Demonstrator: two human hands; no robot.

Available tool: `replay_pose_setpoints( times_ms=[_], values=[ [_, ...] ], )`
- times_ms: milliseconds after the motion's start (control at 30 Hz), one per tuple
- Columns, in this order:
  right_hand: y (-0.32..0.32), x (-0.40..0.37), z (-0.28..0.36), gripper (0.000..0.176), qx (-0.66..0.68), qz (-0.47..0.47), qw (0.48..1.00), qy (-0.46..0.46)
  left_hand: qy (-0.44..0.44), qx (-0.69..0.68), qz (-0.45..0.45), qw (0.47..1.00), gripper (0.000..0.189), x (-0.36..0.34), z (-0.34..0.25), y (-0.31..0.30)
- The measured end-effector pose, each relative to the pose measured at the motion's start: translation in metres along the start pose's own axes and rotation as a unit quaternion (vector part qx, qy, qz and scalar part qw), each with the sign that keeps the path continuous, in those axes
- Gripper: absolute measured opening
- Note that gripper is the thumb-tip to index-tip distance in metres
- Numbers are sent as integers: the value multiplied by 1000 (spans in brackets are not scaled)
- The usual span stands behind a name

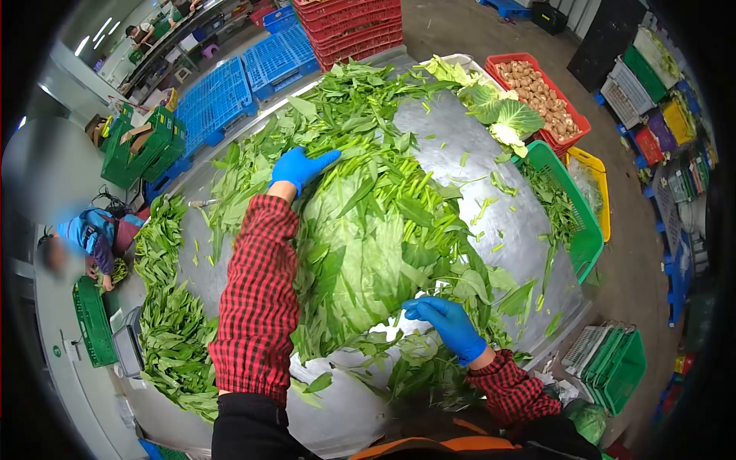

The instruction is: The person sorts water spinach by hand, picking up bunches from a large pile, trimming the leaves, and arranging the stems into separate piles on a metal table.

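Note:
A large heap of leafy green stalks (360, 245) covers the middle of the metal table (452, 134). My left hand (301, 167), in a blue glove, rests on the upper left of the heap, its fingers pointing right with a gap below the extended one; whether it grips any stalks is hidden. At the heap's lower right edge is my right hand (447, 326), also blue-gloved. Its fingers are stretched out to the left beside the leaves, and nothing shows in it.
More greens (172, 337) line the table's left side, where a person (96, 234) handles some. Along the right edge stand a green basket (586, 230), a yellow crate (602, 180) and a red crate of brown produce (579, 123). Stacked red crates (353, 31) rise behind.

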State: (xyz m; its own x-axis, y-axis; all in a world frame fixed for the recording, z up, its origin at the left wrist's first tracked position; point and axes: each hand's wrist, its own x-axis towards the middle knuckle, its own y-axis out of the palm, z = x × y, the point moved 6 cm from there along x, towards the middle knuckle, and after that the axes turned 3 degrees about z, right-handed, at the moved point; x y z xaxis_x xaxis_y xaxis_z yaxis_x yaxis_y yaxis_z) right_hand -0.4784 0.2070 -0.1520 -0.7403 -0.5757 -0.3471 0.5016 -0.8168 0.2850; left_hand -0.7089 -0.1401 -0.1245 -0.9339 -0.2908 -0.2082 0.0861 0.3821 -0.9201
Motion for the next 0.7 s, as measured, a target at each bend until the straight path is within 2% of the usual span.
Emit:
replay_pose_setpoints(
  times_ms=[67, 100, 233, 333, 367, 400, 467, 500, 533, 600, 700],
  values=[
    [-23, -4, -10, 30, 9, 1, 1000, 12, 47, 69, 41, 996, 90, -23, -31, -8],
    [-32, -6, -13, 30, 27, -1, 999, 24, 37, 97, 23, 994, 85, -30, -42, -12],
    [-55, -9, -23, 31, 69, 17, 997, 42, 9, 113, -5, 994, 85, -15, -41, -3],
    [-66, -9, -15, 31, 56, 39, 997, 36, 14, -4, 42, 999, 103, -7, -41, 13],
    [-69, -8, -12, 31, 41, 46, 998, 34, -10, 3, 65, 998, 114, -6, -37, 16],
    [-72, -6, -9, 31, 46, 48, 997, 36, -13, 7, 68, 998, 114, -11, -46, 9],
    [-82, -3, -7, 31, 60, 47, 997, 32, -24, 48, 130, 990, 112, -23, -64, -1],
    [-88, 0, -10, 31, 66, 48, 996, 33, -31, 44, 189, 980, 113, -27, -70, -1],
    [-95, 4, -15, 31, 57, 44, 997, 33, -32, 51, 194, 979, 113, -26, -68, 4],
    [-99, 8, -20, 31, 54, 40, 997, 36, -1, 48, 137, 989, 113, -29, -71, 8],
    [-99, 20, -9, 29, 67, 42, 997, 2, -14, 91, 150, 984, 111, -31, -75, 10]
  ],
)
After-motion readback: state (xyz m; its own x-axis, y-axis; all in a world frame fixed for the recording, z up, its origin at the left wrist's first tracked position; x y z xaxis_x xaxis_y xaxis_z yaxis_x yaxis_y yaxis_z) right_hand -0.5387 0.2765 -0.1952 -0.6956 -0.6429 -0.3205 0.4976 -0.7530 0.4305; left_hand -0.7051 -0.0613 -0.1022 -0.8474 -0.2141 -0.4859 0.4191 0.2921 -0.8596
